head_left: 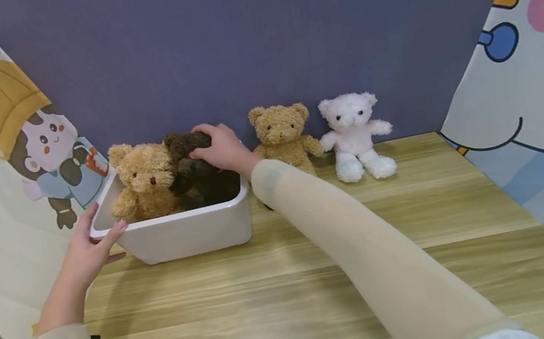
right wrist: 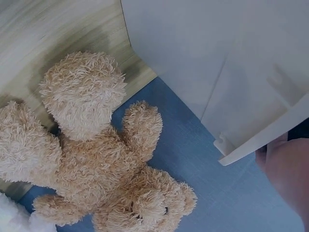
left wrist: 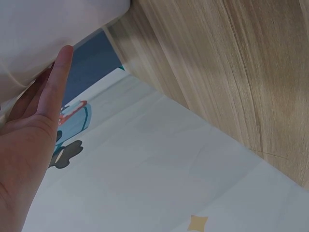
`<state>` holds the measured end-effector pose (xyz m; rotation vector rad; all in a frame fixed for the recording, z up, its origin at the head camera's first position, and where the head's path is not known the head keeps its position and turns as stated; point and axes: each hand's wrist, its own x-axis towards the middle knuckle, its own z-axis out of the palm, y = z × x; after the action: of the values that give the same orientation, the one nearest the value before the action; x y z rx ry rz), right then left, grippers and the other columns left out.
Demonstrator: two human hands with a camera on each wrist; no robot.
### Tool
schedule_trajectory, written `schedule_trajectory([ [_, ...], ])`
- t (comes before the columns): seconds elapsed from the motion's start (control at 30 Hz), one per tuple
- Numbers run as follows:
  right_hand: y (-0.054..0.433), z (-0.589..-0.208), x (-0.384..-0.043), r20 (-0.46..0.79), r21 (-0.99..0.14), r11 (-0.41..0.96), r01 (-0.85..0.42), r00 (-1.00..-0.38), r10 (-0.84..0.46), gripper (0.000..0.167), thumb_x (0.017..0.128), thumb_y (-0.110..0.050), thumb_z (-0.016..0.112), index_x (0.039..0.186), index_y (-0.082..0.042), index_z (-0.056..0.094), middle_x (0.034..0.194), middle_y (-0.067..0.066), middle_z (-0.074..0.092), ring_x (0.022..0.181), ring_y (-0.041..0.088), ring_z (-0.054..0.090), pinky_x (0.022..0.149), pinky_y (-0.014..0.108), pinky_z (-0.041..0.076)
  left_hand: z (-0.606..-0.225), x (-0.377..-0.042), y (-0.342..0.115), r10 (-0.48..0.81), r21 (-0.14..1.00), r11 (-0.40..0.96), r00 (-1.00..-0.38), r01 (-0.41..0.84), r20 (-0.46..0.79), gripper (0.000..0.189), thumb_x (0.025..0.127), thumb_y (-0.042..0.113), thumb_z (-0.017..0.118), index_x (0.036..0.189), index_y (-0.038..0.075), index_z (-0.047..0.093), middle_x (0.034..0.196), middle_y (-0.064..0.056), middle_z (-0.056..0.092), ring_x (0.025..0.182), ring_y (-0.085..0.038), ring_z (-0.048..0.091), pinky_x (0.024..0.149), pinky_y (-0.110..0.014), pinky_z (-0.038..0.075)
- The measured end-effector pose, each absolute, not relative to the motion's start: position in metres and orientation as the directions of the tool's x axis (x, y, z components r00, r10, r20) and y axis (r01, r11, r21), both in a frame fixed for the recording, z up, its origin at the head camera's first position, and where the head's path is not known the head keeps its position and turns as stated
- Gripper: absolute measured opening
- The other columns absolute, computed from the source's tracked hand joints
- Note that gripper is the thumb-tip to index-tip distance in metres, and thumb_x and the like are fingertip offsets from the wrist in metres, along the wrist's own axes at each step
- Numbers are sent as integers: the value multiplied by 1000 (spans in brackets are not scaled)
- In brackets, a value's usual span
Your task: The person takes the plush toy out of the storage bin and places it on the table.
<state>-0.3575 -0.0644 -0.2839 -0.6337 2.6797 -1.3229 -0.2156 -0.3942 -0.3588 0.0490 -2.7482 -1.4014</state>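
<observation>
In the head view, a white plastic bin (head_left: 192, 234) holds a light brown teddy bear (head_left: 149, 179) on its left and a dark brown teddy bear (head_left: 192, 164) beside it. My right hand (head_left: 221, 148) reaches over the bin and grips the dark bear's head between thumb and fingers; its lower body is hidden inside. At the bin's front left corner, my left hand (head_left: 88, 246) rests against the outside with fingers spread. The left wrist view shows straight fingers (left wrist: 55, 87) along the bin's underside. In the right wrist view, part of my right hand (right wrist: 289, 174) shows past the bin's rim (right wrist: 265, 135).
Right of the bin, a tan teddy bear (head_left: 282, 133) and a white teddy bear (head_left: 353, 134) sit against the dark blue back wall (head_left: 262, 36). Printed cartoon sheets flank the wooden table (head_left: 272, 310) on both sides.
</observation>
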Motion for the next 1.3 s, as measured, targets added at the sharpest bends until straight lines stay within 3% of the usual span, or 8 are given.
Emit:
schedule_trajectory([
  [0.23, -62, -280, -353, 139, -808, 489, -329, -913, -383, 61, 105, -37, 68, 161, -31, 44, 164, 14, 36, 66, 24, 59, 58, 36, 63, -359, -216, -395, -51, 813, 582, -998, -3, 33, 95, 111, 43, 54, 171, 17, -15, 168, -45, 7, 138, -68, 40, 76, -42, 71],
  [0.37, -58, -275, -351, 167, -803, 490, -340, -917, -362, 61, 105, -40, 68, 161, -34, 46, 165, 11, 38, 101, 23, 61, 72, 36, 61, -359, -216, -395, -55, 813, 582, -998, -6, 32, 95, 111, 42, 54, 171, 17, -15, 168, -45, 8, 139, -69, 39, 75, -41, 71],
  [0.5, -53, -271, -349, 183, -818, 473, -328, -927, -326, 59, 104, -42, 69, 159, -38, 48, 167, 8, 37, 141, 26, 47, 93, 42, 58, -359, -215, -395, -55, 812, 584, -998, -4, 34, 95, 111, 42, 54, 171, 17, -15, 167, -46, 8, 138, -70, 39, 75, -40, 71],
  [0.67, -47, -266, -349, 196, -850, 432, -302, -942, -272, 58, 103, -44, 70, 157, -41, 50, 174, 6, 30, 161, 28, 29, 105, 47, 58, -360, -214, -395, -54, 813, 582, -998, -2, 37, 95, 111, 42, 54, 171, 17, -15, 167, -46, 8, 138, -69, 39, 76, -41, 71],
  [0.8, -41, -256, -350, 209, -890, 359, -279, -952, -221, 60, 101, -43, 73, 156, -42, 50, 178, 1, 23, 155, 31, 42, 84, 41, 68, -359, -215, -394, -56, 815, 580, -998, -3, 36, 95, 111, 42, 55, 171, 17, -14, 168, -45, 8, 138, -68, 40, 76, -44, 71],
  [0.9, -33, -247, -350, 206, -934, 256, -250, -960, -187, 62, 100, -40, 75, 157, -41, 50, 178, -3, 24, 139, 33, 57, 68, 37, 69, -358, -215, -392, -57, 817, 577, -998, -2, 38, 96, 110, 42, 55, 171, 17, -14, 168, -44, 8, 138, -68, 40, 76, -44, 71],
  [1.1, -13, -233, -354, 189, -979, 60, -196, -976, -107, 61, 99, -35, 77, 154, -43, 53, 175, -10, 26, 142, 30, 56, 74, 40, 71, -359, -216, -392, -59, 813, 583, -998, -2, 40, 96, 110, 44, 55, 171, 16, -14, 169, -44, 6, 138, -69, 40, 76, -45, 71],
  [1.3, 6, -221, -352, 167, -986, -43, -164, -983, -80, 63, 98, -33, 78, 155, -40, 52, 174, -14, 26, 147, 27, 52, 81, 45, 71, -361, -215, -395, -56, 812, 583, -997, 3, 44, 95, 110, 44, 55, 171, 17, -14, 168, -45, 7, 138, -69, 41, 77, -46, 71],
])
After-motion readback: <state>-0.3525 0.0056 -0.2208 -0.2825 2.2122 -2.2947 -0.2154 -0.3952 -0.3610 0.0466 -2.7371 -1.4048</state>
